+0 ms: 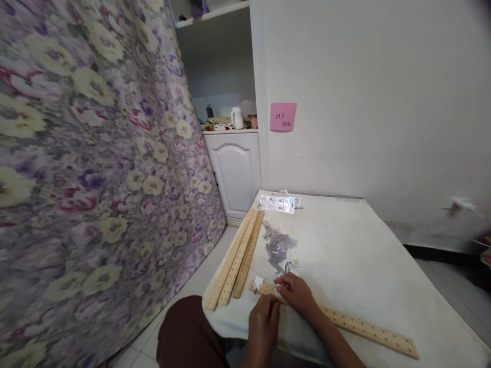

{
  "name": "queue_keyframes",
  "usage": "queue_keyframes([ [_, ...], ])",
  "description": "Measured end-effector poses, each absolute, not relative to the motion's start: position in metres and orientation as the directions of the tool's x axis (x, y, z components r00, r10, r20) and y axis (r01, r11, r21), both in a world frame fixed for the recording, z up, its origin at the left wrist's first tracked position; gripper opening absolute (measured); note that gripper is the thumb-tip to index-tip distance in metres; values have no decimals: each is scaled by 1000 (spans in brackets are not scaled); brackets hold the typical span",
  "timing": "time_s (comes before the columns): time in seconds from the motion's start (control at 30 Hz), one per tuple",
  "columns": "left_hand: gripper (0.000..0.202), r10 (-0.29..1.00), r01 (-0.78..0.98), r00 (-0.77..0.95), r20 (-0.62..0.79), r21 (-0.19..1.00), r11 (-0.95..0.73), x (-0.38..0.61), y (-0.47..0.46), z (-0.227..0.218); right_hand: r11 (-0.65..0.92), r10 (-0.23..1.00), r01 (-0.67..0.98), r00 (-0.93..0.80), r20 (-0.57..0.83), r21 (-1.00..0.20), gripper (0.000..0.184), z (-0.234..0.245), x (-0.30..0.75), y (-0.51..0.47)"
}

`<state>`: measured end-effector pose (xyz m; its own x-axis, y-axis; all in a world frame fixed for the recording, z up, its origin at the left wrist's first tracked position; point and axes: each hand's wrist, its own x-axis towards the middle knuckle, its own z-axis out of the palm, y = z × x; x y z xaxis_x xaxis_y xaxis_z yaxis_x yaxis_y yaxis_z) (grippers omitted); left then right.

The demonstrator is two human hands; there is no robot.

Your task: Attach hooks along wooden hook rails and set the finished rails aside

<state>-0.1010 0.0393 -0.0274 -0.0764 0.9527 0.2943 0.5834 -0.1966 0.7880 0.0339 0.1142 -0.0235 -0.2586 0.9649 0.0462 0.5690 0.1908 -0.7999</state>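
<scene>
My left hand point(264, 319) and my right hand point(296, 294) meet over the near end of a perforated wooden strip point(360, 327) that lies across the white table point(364, 255). Both hands are closed in a pinch on a small metal piece point(277, 292) held against the strip. A small white clip point(258, 282) sits on the strip's left end. Just beyond the hands lies a pile of small grey metal pieces point(276, 245).
Several more perforated wooden strips point(238, 258) lie side by side along the table's left edge. A clear plastic packet point(276, 203) rests at the far corner. A flowered cloth point(95, 168) hangs at left; a white cabinet point(233, 174) and a pink note point(283, 116) are behind.
</scene>
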Motion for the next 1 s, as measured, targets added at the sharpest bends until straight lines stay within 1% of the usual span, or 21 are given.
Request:
queue_keyframes([
  [0.17, 15, 954, 596, -77, 288, 781, -188, -101, 39, -28, 143, 964, 539, -266, -7, -830, 28, -26, 34, 120],
  [0.27, 15, 956, 599, -77, 282, 780, -182, -101, 40, -27, 136, 962, 521, -273, -13, -843, 29, -27, 34, 122],
  [0.4, 14, 954, 584, -83, 287, 790, -186, -101, 40, -27, 151, 961, 519, -278, 2, -842, 28, -25, 34, 121],
  [0.67, 14, 947, 603, -77, 312, 771, -205, -101, 40, -33, 177, 961, 516, -276, 33, -838, 27, -25, 35, 120],
  [1.0, 14, 943, 569, -93, 320, 794, -214, -103, 42, -38, 190, 961, 463, -270, 67, -866, 27, -30, 37, 118],
])
